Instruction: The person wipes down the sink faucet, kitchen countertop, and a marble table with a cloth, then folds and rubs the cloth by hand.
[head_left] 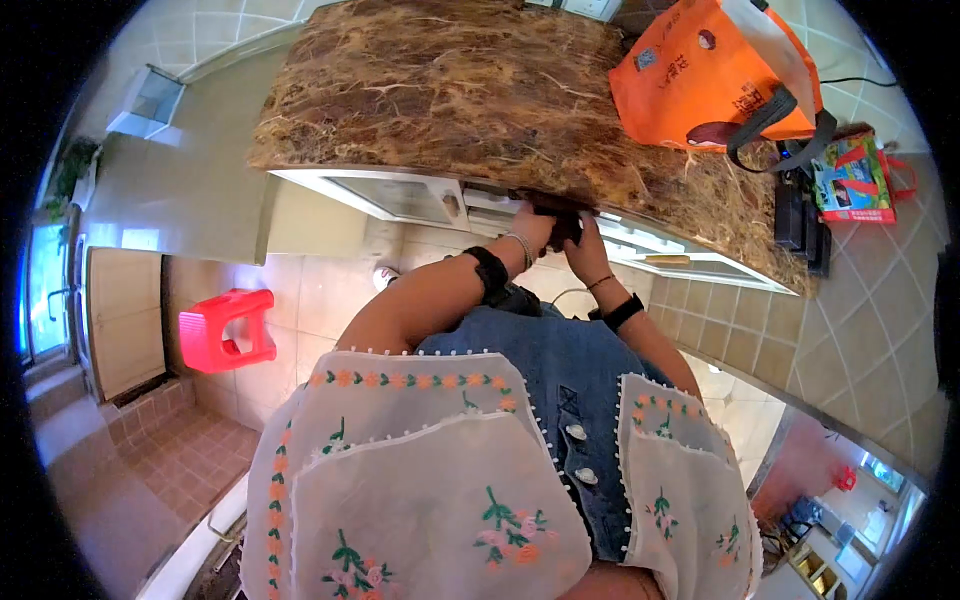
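Note:
My left hand [536,226], with a silvery bracelet at its wrist, reaches to the front edge of the brown marbled countertop [430,80]. Close beside it, my right hand [588,252] has its fingers curled inward. Both hands hold a small dark brown object [566,230] between them, just under the counter's edge. Its kind cannot be made out, and the fingers cover part of it. Behind the hands, the white-framed cabinet front [490,205] has a gap where the inside shows.
An orange shopping bag [715,75] with black handles stands on the counter at the right. Beyond it are a colourful bag [853,180] and dark boxes [800,220]. A pink plastic stool [228,330] is on the tiled floor at the left.

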